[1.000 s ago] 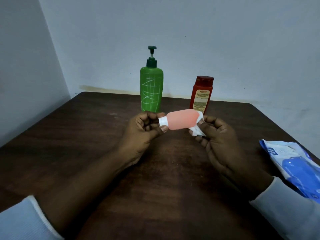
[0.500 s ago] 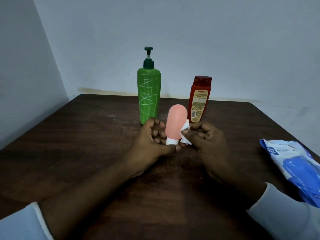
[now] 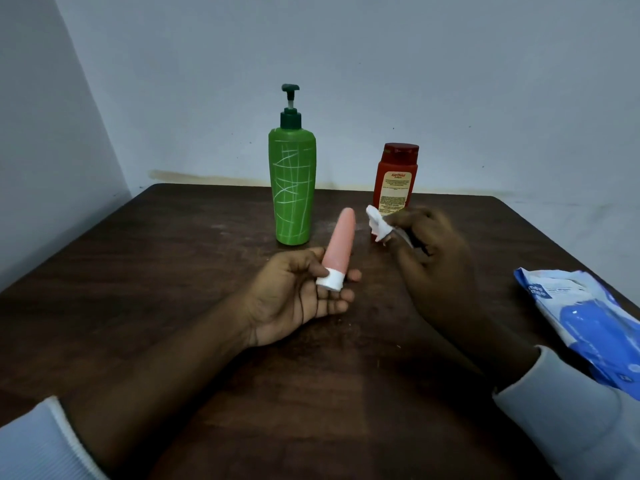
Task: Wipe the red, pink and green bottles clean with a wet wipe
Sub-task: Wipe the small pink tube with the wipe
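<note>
My left hand (image 3: 298,296) pinches the pink bottle (image 3: 341,240) at its white cap (image 3: 330,282) — tip tilted away; my right hand (image 3: 440,268) pinches the wet wipe (image 3: 378,225) just beside it, apart.

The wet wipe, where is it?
In the head view, the wet wipe is pinched in the right hand, right of the pink bottle, in front of the red bottle.

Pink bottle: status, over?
Left hand grips pink bottle near its white cap, tilted. Right hand pinches wipe, clear of the bottle. Green bottle and red bottle upright behind; nothing between.
</note>
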